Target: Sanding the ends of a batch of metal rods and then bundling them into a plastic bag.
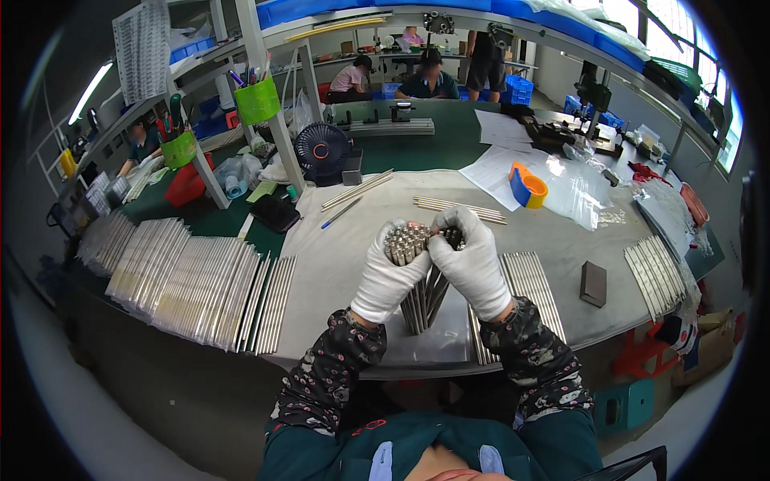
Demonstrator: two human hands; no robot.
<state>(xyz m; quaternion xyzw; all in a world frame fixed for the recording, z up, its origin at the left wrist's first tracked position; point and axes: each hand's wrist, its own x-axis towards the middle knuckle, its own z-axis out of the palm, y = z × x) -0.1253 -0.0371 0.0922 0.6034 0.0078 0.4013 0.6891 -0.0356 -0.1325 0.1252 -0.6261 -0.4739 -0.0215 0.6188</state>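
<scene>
Both of my hands wear white gloves and close around the upper ends of a thick bundle of metal rods (416,311), held upright over the table. My left hand (383,276) wraps the larger cluster, its shiny ends facing up. At the right of the bundle, my right hand (469,260) grips a smaller, darker-looking group of rod ends. The lower ends come down at a clear plastic sheet (437,341). Just right of my right hand lies a row of metal rods (533,289). Thin rods (461,209) also lie beyond my hands.
Plastic-wrapped rods (184,276) fill the left side; more rods (654,276) lie far right. A dark block (593,284), tape rolls (528,186), a blue pen (341,213) and a small fan (322,152) stand or lie around. A shelf post (277,120) rises at left. Other people sit beyond.
</scene>
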